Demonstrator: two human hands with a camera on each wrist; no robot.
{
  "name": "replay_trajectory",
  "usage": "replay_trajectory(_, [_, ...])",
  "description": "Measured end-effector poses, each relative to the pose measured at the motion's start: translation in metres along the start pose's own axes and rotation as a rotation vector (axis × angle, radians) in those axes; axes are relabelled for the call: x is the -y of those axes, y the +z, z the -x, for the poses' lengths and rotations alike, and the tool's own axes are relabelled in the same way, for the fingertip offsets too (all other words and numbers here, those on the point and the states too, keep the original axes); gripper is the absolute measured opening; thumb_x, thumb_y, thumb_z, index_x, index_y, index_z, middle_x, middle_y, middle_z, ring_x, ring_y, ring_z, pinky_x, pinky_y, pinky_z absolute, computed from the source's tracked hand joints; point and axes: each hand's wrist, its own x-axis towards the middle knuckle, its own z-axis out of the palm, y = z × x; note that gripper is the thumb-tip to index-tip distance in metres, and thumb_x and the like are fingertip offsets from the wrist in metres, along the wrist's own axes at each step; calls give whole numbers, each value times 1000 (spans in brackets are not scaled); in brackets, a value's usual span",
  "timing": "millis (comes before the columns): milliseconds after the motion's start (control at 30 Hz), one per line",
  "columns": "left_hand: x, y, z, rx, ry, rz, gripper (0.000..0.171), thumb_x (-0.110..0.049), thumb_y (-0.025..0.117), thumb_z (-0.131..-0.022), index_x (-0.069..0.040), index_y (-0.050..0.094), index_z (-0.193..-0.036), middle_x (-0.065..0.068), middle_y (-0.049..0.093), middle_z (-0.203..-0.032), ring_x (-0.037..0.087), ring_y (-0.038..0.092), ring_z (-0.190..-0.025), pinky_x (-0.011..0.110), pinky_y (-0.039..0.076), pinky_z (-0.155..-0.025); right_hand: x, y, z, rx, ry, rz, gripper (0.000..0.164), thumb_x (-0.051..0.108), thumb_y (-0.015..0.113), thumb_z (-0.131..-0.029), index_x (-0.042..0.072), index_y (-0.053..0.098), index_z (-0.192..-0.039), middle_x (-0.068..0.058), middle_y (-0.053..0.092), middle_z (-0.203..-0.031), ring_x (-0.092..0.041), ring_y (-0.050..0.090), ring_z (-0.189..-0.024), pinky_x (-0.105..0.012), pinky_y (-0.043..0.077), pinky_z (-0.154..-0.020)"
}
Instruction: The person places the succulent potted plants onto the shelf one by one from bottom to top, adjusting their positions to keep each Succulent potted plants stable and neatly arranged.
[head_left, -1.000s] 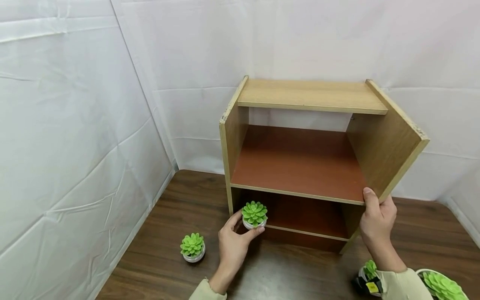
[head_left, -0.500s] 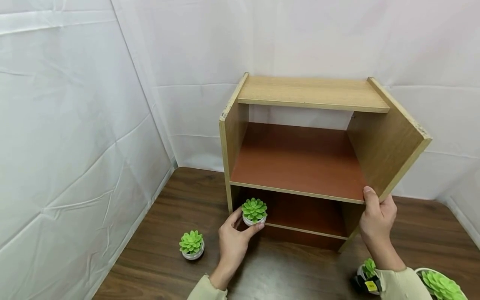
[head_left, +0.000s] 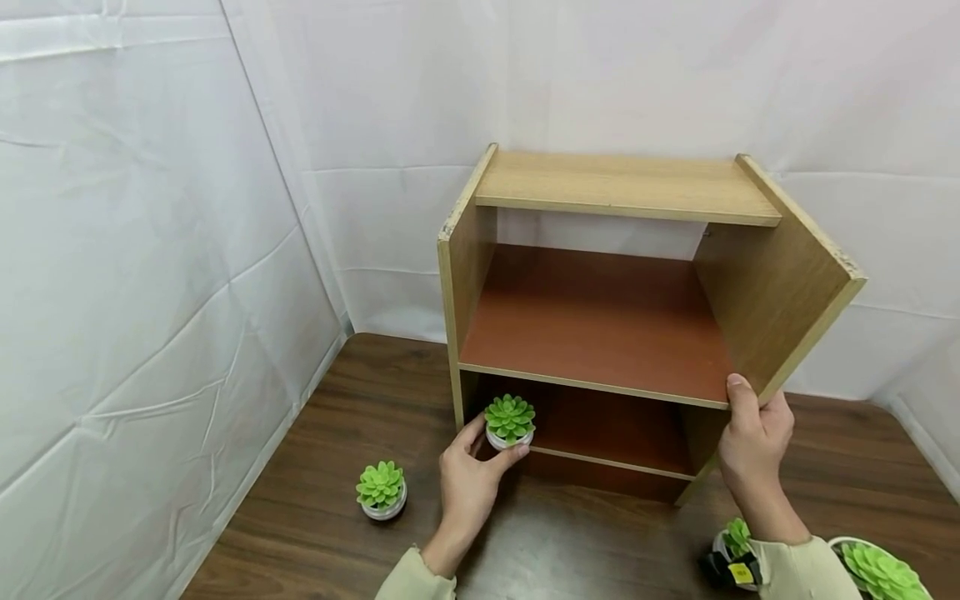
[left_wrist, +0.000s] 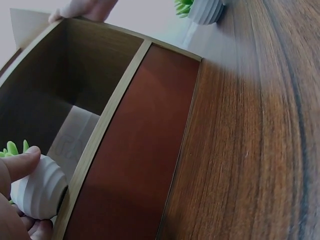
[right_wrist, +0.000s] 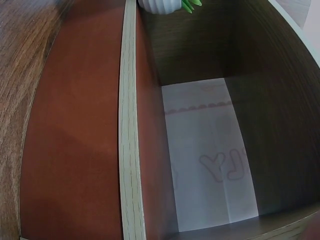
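My left hand [head_left: 468, 479] pinches a small potted succulent [head_left: 510, 419] between thumb and fingers, at the left front of the wooden shelf unit's [head_left: 592, 329] lower compartment. Its ribbed white pot [left_wrist: 41, 190] sits right at the front edge of the lower board [right_wrist: 131, 125] in the left wrist view. With the thumb on top of the middle board, my right hand [head_left: 756, 437] grips the unit's right side panel [head_left: 787, 283]. In the left wrist view the right hand [left_wrist: 90, 7] shows at the unit's far side.
Another small potted succulent [head_left: 381, 490] stands on the dark wooden table [head_left: 322, 417] at left. By the right sleeve is a third succulent [head_left: 737, 537], partly covered by a black strap with a yellow label. A larger succulent [head_left: 881, 571] fills the bottom right corner. White cloth [head_left: 390, 233] hangs behind.
The head view has shifted slightly. Both hands keep their holds, and the potted succulent stays at the left end of the lower compartment.
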Motion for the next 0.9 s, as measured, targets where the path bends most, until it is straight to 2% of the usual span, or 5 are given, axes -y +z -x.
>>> replay_trajectory(233, [1,1,-4,4,10,-53,69,-20,90,-70,-4,62,-132,10,61,-129,21,57,-118,37,46,-94,0,0,-1,5,-3,-13,19,8,55,-96,-8,63,-91,9,62,-70,-7,55,-67,-21,41,-66])
replay_trajectory(433, [1,4,-4,16,25,-20,65,-15,91,-69,-6,64,-129,9,63,-125,20,59,-115,32,48,-91,0,0,0,21,-4,-5,22,9,54,-97,-11,62,-95,9,63,-72,-7,56,-69,-20,41,-66])
replay_trajectory(700, [-2,7,-6,7,86,-6,60,-14,91,-68,-5,68,-123,7,61,-121,22,58,-116,30,46,-93,0,-1,-1,-1,-19,-1,17,8,55,-96,-5,63,-88,11,62,-70,-7,54,-67,-21,40,-65])
replay_trajectory(900, [-2,9,-6,16,110,0,59,-10,91,-67,-3,68,-121,8,59,-121,22,57,-116,29,45,-94,2,1,2,-4,-25,-28,18,7,55,-96,-8,64,-90,10,63,-71,-7,56,-68,-20,41,-66])
